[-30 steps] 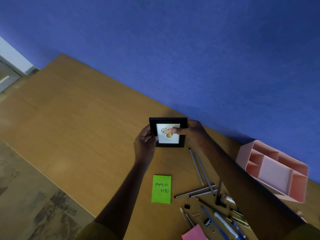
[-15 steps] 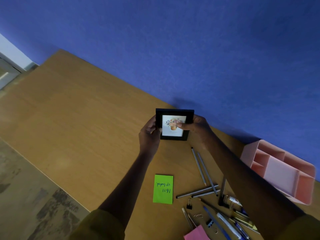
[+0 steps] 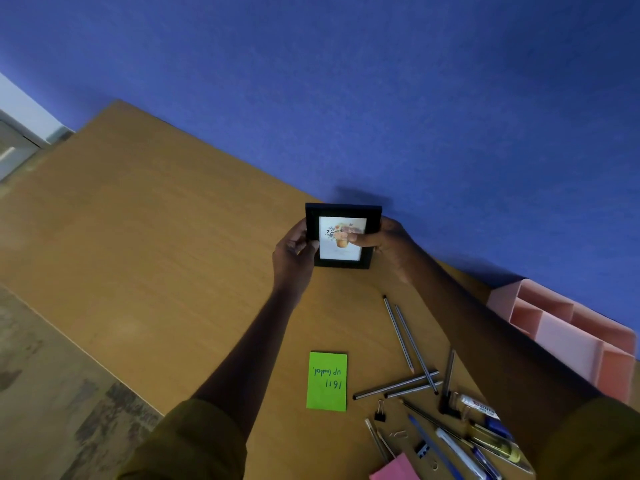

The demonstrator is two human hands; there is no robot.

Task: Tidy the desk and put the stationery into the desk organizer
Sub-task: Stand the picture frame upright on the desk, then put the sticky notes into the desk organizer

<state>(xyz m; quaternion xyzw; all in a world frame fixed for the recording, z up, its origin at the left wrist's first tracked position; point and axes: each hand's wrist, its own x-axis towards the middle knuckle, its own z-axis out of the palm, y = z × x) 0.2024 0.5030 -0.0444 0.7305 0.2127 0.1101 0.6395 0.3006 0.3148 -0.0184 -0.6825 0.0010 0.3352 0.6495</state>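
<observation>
Frame [image 3: 343,237] held at counter [image 3: 156,237] back edge | left grip [image 3: 292,252] clasps its left side | right grip [image 3: 388,245] clasps right side, thumb across picture

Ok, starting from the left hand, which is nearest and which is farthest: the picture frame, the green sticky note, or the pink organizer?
1. The picture frame: the left hand grips its left edge.
2. The green sticky note: flat on the desk, closer to the person.
3. The pink organizer: far off to the right, by the blue wall.
</observation>
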